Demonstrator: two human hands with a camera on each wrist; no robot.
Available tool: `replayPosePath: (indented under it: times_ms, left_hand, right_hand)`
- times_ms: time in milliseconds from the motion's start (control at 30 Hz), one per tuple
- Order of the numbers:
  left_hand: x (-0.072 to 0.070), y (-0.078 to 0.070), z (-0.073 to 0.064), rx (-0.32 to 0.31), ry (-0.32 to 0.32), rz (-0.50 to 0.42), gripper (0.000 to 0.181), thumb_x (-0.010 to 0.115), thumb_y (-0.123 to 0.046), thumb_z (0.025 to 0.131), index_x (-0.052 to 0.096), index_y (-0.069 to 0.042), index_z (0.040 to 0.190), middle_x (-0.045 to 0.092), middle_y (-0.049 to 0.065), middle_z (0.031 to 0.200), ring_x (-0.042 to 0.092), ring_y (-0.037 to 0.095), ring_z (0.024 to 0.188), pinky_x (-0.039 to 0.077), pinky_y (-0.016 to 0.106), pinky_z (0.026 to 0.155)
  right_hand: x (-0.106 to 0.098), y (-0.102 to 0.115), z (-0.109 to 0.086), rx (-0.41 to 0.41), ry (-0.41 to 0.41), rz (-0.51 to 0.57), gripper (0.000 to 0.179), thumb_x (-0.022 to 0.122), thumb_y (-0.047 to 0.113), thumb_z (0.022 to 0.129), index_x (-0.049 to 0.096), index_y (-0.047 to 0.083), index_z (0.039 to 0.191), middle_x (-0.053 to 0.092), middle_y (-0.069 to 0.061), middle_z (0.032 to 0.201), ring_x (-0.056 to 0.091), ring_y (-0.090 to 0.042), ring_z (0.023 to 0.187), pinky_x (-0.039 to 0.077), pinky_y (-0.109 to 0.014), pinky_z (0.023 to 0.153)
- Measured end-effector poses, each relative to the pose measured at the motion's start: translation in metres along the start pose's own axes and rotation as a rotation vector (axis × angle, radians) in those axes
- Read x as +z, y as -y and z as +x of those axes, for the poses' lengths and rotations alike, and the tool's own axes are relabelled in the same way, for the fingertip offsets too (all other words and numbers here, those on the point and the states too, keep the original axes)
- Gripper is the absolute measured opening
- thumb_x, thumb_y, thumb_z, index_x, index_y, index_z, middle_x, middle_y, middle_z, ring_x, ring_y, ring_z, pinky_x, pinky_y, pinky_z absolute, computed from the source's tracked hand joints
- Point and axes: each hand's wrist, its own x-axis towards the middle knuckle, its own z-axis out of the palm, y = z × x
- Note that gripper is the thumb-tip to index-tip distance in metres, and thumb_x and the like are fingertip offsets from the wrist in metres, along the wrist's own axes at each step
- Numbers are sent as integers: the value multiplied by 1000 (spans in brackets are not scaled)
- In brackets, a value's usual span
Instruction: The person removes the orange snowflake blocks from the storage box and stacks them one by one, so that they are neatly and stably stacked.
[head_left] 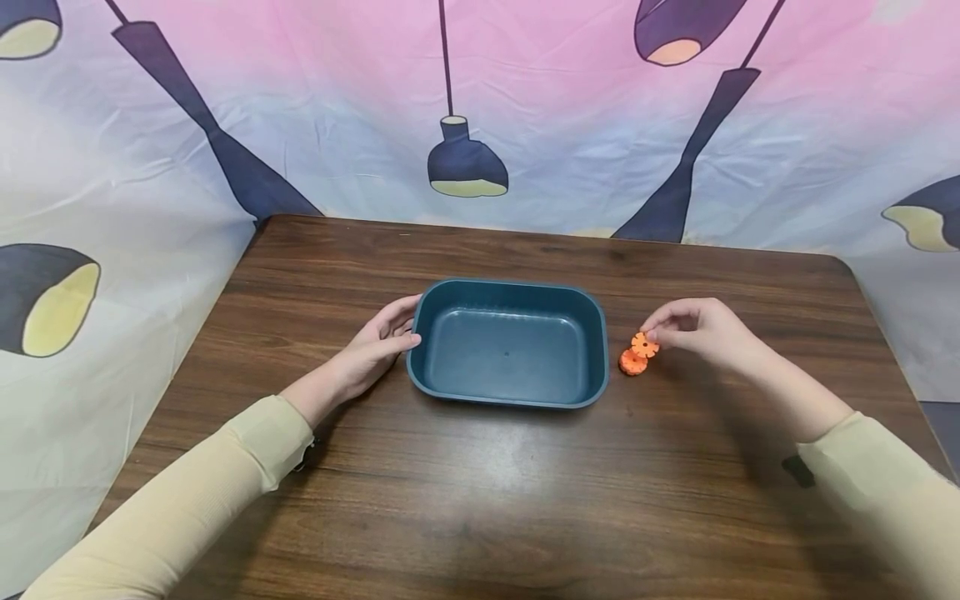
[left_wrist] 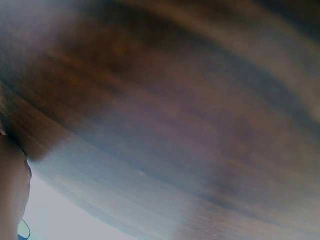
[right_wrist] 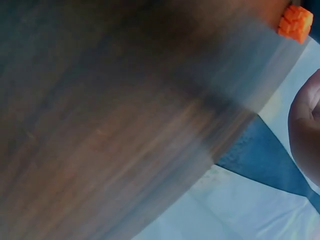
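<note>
A dark teal plastic bin (head_left: pixel 506 367) with rounded corners sits on the table, nothing inside it. My left hand (head_left: pixel 367 352) holds its left end, thumb on the rim and fingers along the outer wall. To the right of the bin, my right hand (head_left: pixel 701 329) pinches a thin orange notched disc (head_left: pixel 648 343) between thumb and fingers. Right below that disc, a short stack of similar orange discs (head_left: pixel 632 364) stands on the wood, its ridged side (right_wrist: pixel 295 25) showing at the upper right of the right wrist view. Only part of each hand enters its wrist view.
Under everything is a dark wood-grain table (head_left: pixel 480 500). A cloth backdrop (head_left: pixel 360 108) printed with lamps hangs behind its far edge and along the sides. Near the right sleeve lies a small dark object (head_left: pixel 798 471), partly hidden.
</note>
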Motion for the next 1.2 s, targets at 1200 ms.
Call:
replayPosePath:
  times_ms: [1200]
  left_hand:
    - [-1, 1, 0, -4, -8, -10, 66, 52, 1, 104, 28, -5, 166, 40, 3, 163, 46, 0, 139, 37, 14, 115]
  right_hand:
    - [17, -18, 5, 102, 81, 144, 25, 72, 8, 100, 74, -11, 117, 78, 3, 93, 72, -1, 79, 62, -22, 77]
